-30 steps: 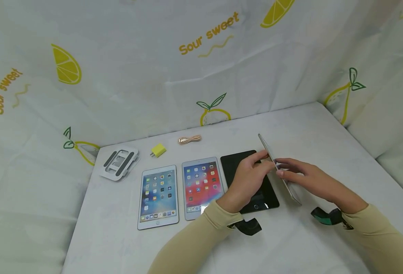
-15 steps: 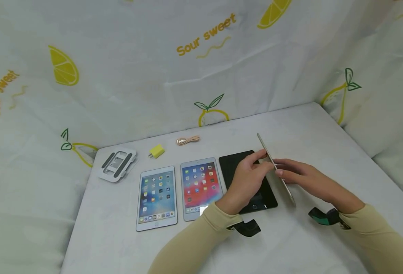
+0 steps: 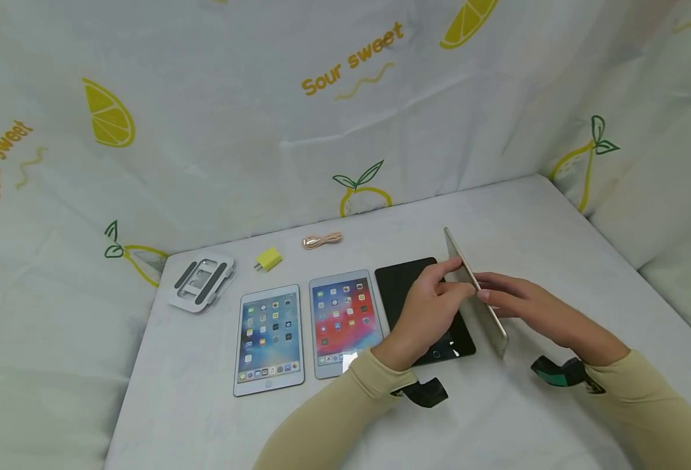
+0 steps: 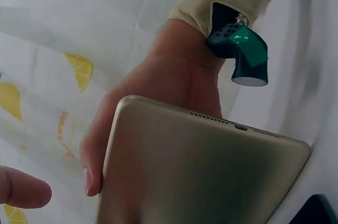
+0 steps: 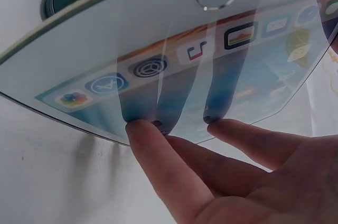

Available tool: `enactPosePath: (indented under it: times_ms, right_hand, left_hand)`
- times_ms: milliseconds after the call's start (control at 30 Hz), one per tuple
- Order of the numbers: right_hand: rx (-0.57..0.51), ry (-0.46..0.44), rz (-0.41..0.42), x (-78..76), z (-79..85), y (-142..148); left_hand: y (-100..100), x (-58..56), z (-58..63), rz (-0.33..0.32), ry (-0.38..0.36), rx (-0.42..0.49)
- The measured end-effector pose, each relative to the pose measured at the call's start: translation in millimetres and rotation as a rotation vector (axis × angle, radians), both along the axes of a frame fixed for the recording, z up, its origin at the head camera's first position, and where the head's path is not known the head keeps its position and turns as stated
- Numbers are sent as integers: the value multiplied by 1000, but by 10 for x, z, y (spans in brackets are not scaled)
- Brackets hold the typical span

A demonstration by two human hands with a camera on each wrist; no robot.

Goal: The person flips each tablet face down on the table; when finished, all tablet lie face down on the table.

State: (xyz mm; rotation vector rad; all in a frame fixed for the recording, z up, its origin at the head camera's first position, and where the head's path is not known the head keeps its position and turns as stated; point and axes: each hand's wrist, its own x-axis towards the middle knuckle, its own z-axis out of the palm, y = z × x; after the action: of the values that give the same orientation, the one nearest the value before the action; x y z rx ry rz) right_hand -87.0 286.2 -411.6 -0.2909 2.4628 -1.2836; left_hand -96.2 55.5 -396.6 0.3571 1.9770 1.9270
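A gold-backed tablet (image 3: 482, 301) stands on edge, tilted, to the right of the black tablet (image 3: 401, 281). Its bare back, with a port and speaker holes, shows in the left wrist view; its white-framed screen is lit in the right wrist view. My left hand (image 3: 430, 307) pinches it from the back side, thumb and forefinger at the upper edge. On the screen side is my right hand (image 3: 536, 310), whose fairly straight fingers (image 5: 169, 171) rest their tips on the glass. Much of the right hand is hidden behind the tablet in the left wrist view.
Two white tablets with lit screens, one blue (image 3: 269, 339) and one red and blue (image 3: 345, 323), lie left of the black one. Farther back are a folding stand (image 3: 201, 284), a yellow charger plug (image 3: 269, 259) and a coiled cable (image 3: 322, 241). A white cloth wall (image 3: 234, 163) stands behind.
The gold-backed tablet has turned between my hands, so more of its back shows and its near end has shifted slightly left. Both hands stay close to where they were.
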Motion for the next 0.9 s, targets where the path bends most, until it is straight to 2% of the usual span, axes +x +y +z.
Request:
enactPosePath:
  times_ms: [367,500,667,767,900]
  right_hand:
    - [-49,4,8,8,53,55]
    - [-72,-1,4,-21,46,82]
    - [-105,-8,-1,-55,7,131]
    - [-134,1,-15,-51,26,184]
    - [-132,59,-48,-24,91,256]
  left_hand:
    - [45,-17,-70,-51,-27,-43]
    - [98,-28,-121,-57,-78,-98]
    - [176,-37,-194,-97,-163,-177]
    - [219,-58,-201,-117,-181,-199]
    - [273,-96,-189,-114,-187,-214]
